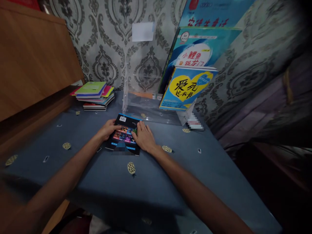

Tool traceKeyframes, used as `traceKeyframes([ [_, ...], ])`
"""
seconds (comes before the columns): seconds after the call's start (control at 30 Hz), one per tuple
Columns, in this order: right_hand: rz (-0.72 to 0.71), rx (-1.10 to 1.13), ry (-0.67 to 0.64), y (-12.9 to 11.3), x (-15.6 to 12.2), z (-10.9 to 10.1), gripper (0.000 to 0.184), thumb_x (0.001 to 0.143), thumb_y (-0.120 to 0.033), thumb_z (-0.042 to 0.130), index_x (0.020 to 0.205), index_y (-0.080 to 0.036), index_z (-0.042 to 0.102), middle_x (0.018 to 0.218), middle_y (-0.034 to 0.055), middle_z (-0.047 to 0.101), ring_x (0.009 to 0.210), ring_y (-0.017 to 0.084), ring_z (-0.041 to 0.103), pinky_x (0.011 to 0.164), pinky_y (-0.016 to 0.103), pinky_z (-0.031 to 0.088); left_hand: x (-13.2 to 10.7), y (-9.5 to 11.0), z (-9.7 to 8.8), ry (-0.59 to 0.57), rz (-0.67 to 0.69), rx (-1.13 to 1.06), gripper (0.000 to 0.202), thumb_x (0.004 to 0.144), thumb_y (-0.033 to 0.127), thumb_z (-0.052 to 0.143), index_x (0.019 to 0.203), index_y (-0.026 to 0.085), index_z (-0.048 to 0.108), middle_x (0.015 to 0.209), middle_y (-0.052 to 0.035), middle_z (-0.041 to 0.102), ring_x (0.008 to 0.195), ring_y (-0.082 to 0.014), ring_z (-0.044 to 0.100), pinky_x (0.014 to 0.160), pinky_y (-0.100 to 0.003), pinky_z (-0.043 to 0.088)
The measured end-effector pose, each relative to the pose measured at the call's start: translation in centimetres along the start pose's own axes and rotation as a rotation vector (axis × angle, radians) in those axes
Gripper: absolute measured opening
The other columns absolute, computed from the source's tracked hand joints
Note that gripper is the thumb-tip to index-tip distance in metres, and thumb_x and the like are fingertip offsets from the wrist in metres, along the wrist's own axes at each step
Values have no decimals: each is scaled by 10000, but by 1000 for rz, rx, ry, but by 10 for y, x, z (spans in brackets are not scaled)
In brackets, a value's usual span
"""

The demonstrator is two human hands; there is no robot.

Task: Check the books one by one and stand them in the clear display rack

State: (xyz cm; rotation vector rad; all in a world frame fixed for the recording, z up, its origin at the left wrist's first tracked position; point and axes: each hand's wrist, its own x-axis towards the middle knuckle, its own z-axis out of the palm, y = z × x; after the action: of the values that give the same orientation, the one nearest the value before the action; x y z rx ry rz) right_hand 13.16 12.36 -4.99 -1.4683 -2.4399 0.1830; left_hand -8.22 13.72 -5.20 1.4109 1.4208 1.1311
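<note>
A dark book [123,138] with a barcode and rows of small colourful pictures lies back cover up on the cloth-covered table. Its left edge is between the thumb and fingers of my left hand [108,129], the thumb on top of the cover and the other fingers partly hidden. My right hand [144,135] rests flat over the book's right side, fingers stretched out and pointing away from me, thumb apart on the cover. Just beyond the book stands a clear plastic book rack [146,109].
On the rack's right side, a blue and yellow book [187,91] leans before taller blue-green books [204,40]. A stack of books [96,94] sits at back left, near a wooden panel [36,45]. A blurred-out item [195,123] lies right of the rack. Patterned wallpaper [104,61] covers the wall.
</note>
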Motion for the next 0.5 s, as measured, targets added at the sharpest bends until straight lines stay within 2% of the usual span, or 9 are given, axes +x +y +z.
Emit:
traceKeyframes([
  [0.07,-3,0,10,1,0,2,660,1005,-435,332,1497,4,358,1591,251,310,1500,326,269,1202,509,242,-1,1,2,-19,-15,-35,382,670,248,696,1026,137,610,888,-71,732,814,-257,713,790,-438,586],
  [0.13,3,-5,14,1,0,3,664,1005,-432,337,1490,20,363,1589,257,312,1500,332,268,1205,498,237,-1,1,3,-3,-1,-45,420,653,218,706,1052,152,597,940,-56,726,902,-256,701,859,-433,566],
  [0.27,15,-9,6,0,-1,0,664,1007,-428,337,1482,35,365,1589,262,305,1500,332,268,1208,492,231,2,2,2,54,110,42,451,643,176,705,1080,162,595,1045,-60,702,1060,-272,645,991,-447,496],
  [0.37,27,-4,-9,-2,-1,-3,658,1003,-420,348,1485,28,360,1592,257,303,1502,326,262,1212,489,225,2,2,2,56,162,99,429,660,175,681,1079,158,586,1029,-58,694,1047,-272,642,999,-459,482],
  [0.5,32,19,-32,-3,-1,-7,671,1000,-423,360,1486,40,350,1598,267,283,1509,328,242,1221,482,211,-4,6,3,19,145,-20,449,659,183,691,1089,156,566,1021,-51,697,1022,-255,658,971,-433,501],
])
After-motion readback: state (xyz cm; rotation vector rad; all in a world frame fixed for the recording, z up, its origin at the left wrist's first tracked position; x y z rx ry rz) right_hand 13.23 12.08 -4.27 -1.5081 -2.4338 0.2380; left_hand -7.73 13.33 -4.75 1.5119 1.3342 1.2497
